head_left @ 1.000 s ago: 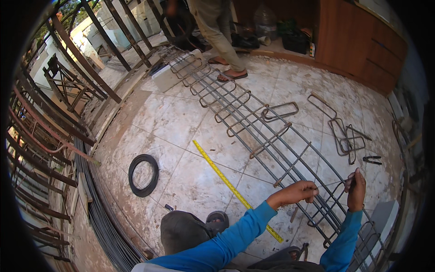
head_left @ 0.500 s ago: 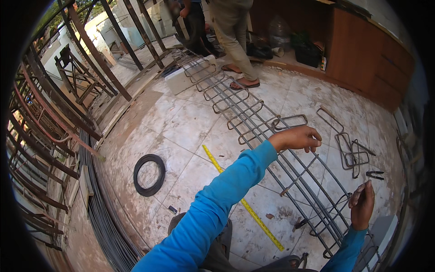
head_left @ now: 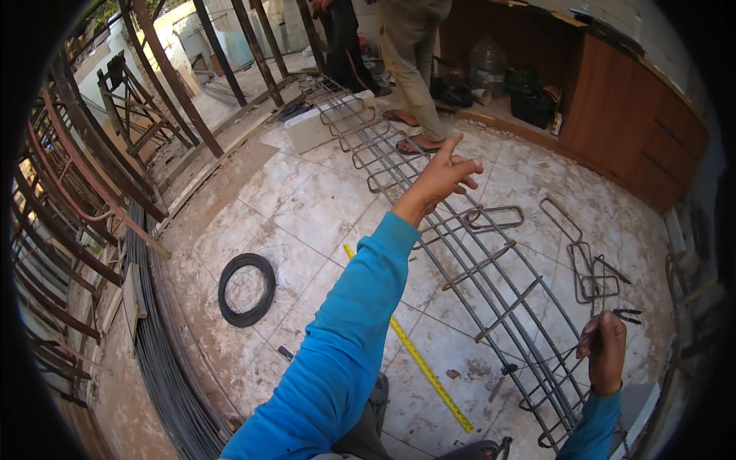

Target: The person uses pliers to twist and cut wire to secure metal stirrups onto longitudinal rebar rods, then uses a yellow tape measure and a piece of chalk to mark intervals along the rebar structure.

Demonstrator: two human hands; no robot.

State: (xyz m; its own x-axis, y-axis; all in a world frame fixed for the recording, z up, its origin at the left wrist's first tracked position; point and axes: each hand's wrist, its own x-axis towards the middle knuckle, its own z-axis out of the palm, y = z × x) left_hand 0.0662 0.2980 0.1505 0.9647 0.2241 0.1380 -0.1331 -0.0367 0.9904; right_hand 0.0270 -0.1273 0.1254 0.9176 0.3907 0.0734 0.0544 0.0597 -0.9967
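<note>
A long rebar cage point(head_left: 491, 307) of ribbed bars with rectangular stirrups runs diagonally from the near right to the far middle. My left hand point(head_left: 441, 180) hovers above it, empty, index finger stretched out and the other fingers partly bent. Close to the cage's near right side is my right hand point(head_left: 604, 351), its fingers curled in with the thumb up. What it may hold is hidden; a thin dark line, perhaps wire, runs from it toward the cage. Near the right hand, black-handled pliers point(head_left: 629, 316) lie on the floor. Loose bent stirrups point(head_left: 590, 280) lie just beyond.
Left of the cage lie a coil of dark wire point(head_left: 224, 291) and a yellow measuring strip point(head_left: 429, 368). A white block point(head_left: 310, 134) supports the far end, where a person in sandals point(head_left: 414, 61) stands. Long bars point(head_left: 165, 360) line the left; a wooden cabinet point(head_left: 621, 115) stands back right.
My left hand has moved farther out along the cage and its index finger has straightened. My right hand stays near the cage, fingers now more curled. The view has shifted slightly.
</note>
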